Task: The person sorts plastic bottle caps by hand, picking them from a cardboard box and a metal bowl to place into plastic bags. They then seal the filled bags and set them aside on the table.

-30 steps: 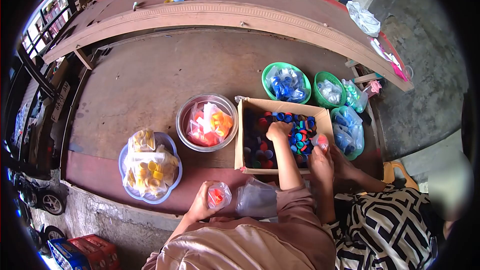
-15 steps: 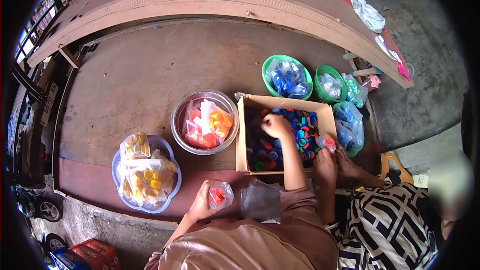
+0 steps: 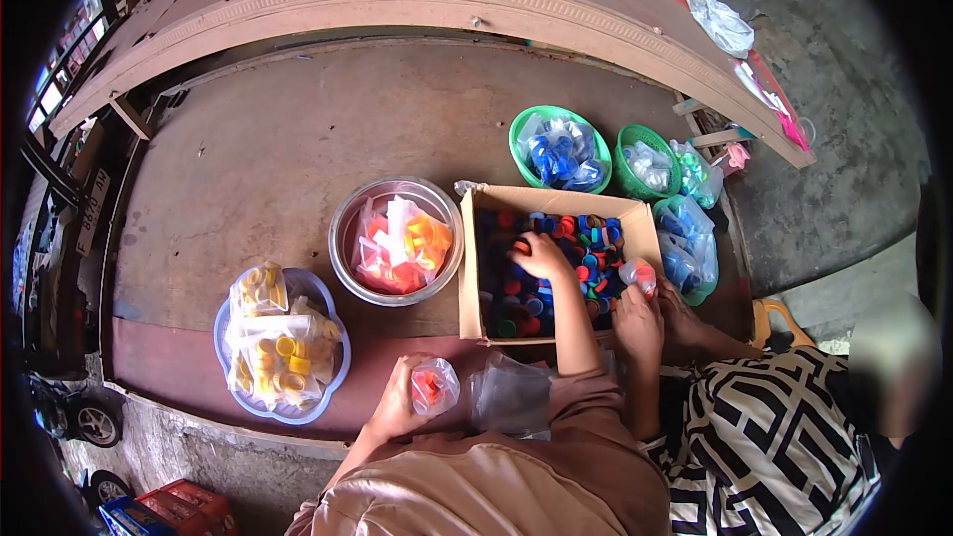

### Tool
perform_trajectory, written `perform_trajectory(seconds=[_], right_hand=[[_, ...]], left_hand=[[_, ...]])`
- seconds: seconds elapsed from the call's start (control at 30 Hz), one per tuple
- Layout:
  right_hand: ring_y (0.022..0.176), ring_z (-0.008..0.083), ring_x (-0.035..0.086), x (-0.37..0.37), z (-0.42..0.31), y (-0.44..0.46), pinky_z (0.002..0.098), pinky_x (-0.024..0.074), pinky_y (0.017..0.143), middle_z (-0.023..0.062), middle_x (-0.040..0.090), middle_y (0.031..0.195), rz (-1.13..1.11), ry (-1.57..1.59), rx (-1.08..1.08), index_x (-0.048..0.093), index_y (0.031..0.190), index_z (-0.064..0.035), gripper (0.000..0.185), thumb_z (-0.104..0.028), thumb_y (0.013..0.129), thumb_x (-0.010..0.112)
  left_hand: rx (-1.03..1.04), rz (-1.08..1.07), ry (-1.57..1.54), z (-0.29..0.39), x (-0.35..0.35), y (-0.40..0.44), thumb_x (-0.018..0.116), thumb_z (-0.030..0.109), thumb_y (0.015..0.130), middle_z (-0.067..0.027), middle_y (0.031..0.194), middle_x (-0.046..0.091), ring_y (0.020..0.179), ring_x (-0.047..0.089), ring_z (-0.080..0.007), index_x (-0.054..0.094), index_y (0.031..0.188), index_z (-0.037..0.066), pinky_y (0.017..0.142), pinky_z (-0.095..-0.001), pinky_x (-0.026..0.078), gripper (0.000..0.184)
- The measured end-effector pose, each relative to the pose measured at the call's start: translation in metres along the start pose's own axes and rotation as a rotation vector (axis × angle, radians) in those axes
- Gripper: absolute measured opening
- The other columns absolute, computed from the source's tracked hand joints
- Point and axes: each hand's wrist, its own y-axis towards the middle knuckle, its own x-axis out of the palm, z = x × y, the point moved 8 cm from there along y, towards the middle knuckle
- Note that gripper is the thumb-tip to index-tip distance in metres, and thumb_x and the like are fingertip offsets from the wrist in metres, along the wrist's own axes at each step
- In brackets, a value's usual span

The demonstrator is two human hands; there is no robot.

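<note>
My left hand (image 3: 398,403) is closed around a small clear plastic bag (image 3: 435,387) with orange-red bottle caps inside, held near the front edge of the wooden platform. My right hand (image 3: 542,256) reaches into a cardboard box (image 3: 470,268) full of loose bottle caps (image 3: 588,263) in blue, red, green and black. At its fingertips is an orange bottle cap (image 3: 521,247), pinched and partly hidden. Flat clear plastic bags (image 3: 509,397) lie between my forearms. At the box's right side, a co-worker's hands (image 3: 640,320) hold another bag of red caps (image 3: 638,276).
Left of the box stands a steel bowl (image 3: 342,283) of bagged orange and red caps. A pale blue tray (image 3: 226,342) holds bagged yellow caps. Green baskets (image 3: 518,144) with bagged blue and clear items stand behind and right. A raised wooden ledge (image 3: 397,0) crosses the back.
My right hand has shifted within the box, and an orange cap now shows at its fingers. The left hand's bag faces up more. The whole view has shifted slightly.
</note>
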Motion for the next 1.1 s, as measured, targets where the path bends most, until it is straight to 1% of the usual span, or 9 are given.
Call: perform_trajectory(seconds=[0.13,0.43,0.6,0.7,0.77,0.87,0.93,1.0,1.1], right_hand=[[0.11,0.0401,0.049,-0.004,-0.043,-0.027,0.0406,0.0386,0.096,0.0273,0.048,0.12,-0.131,-0.095,-0.028,0.048,0.124,-0.0061,0.075,-0.06,0.072,0.058],[0.12,0.028,0.039,0.014,-0.014,-0.019,0.0361,0.035,0.099,0.0169,0.038,0.131,-0.395,0.079,0.091,0.039,0.128,-0.0085,0.068,-0.043,0.074,0.062],[0.119,0.0234,0.038,-0.036,-0.064,-0.025,0.0335,0.0351,0.098,0.0122,0.037,0.128,-0.292,-0.403,-0.159,0.038,0.125,-0.0052,0.061,-0.032,0.076,0.063],[0.118,0.0205,0.037,-0.098,-0.143,-0.047,0.032,0.0352,0.098,0.0094,0.037,0.127,0.129,-1.514,-0.701,0.037,0.123,-0.0033,0.056,-0.025,0.078,0.063],[0.118,0.0187,0.036,-0.12,-0.188,-0.056,0.031,0.0353,0.097,0.0075,0.037,0.126,0.55,-1.885,-0.897,0.037,0.122,-0.002,0.054,-0.021,0.079,0.063],[0.105,0.0171,0.042,-0.101,-0.241,-0.051,0.0279,0.0458,0.087,-0.0004,0.044,0.101,1.069,-1.666,-1.131,0.048,0.094,-0.0137,0.034,-0.005,0.065,0.065],[0.102,0.018,0.043,-0.079,-0.271,-0.053,0.0273,0.0437,0.089,0.0015,0.045,0.096,0.78,-1.297,-1.3,0.045,0.094,-0.0107,0.035,-0.013,0.067,0.067],[0.104,0.0184,0.045,-0.005,-0.271,-0.024,0.0288,0.0385,0.094,0.0026,0.047,0.098,1.126,-1.826,-1.288,0.045,0.098,-0.0087,0.035,-0.017,0.071,0.066],[0.11,0.0193,0.045,0.03,-0.291,-0.022,0.0324,0.0334,0.1,0.0053,0.049,0.106,1.772,-2.069,-0.744,0.045,0.103,-0.0063,0.037,-0.028,0.079,0.062]], left_hand=[[-0.071,0.014,-0.045,0.0,-0.001,-0.001,0.078,0.012,0.06,-0.0185,0.11,0.05,0.099,0.051,-0.036,0.04,0.116,0.002,0.086,-0.0418,0.043,0.068],[-0.089,-0.007,0.042,-0.013,0.006,0.004,0.081,0.013,0.058,-0.017,0.107,0.051,0.097,0.055,-0.0323,0.036,0.118,0.003,0.081,-0.0393,0.046,0.075],[-0.111,-0.011,0.06,-0.014,0.005,0.008,0.081,0.015,0.059,-0.0171,0.106,0.051,0.096,0.055,-0.0327,0.037,0.117,0.003,0.08,-0.0396,0.046,0.073],[-0.143,-0.009,0.056,-0.018,0.007,0.005,0.081,0.016,0.06,-0.017,0.107,0.051,0.096,0.055,-0.0329,0.037,0.116,0.003,0.081,-0.0396,0.046,0.072],[-0.14,-0.017,0.047,-0.017,0.007,0.006,0.08,0.016,0.06,-0.0169,0.107,0.051,0.097,0.055,-0.033,0.037,0.116,0.003,0.081,-0.0396,0.046,0.071],[-0.12,-0.018,0.059,-0.016,0.007,0.005,0.08,0.015,0.06,-0.017,0.108,0.051,0.098,0.054,-0.0332,0.037,0.116,0.003,0.082,-0.0397,0.045,0.071],[-0.103,-0.02,0.066,-0.018,0.008,0.003,0.08,0.015,0.06,-0.0171,0.108,0.05,0.098,0.054,-0.0334,0.037,0.116,0.003,0.082,-0.0397,0.045,0.071],[-0.096,-0.024,0.072,-0.018,0.006,0.0,0.08,0.014,0.06,-0.0172,0.109,0.05,0.099,0.054,-0.0337,0.037,0.117,0.003,0.082,-0.0398,0.045,0.072],[-0.086,-0.03,0.067,-0.013,0.004,-0.001,0.079,0.014,0.06,-0.0176,0.11,0.049,0.1,0.053,-0.0345,0.037,0.118,0.002,0.084,-0.0401,0.044,0.072]])
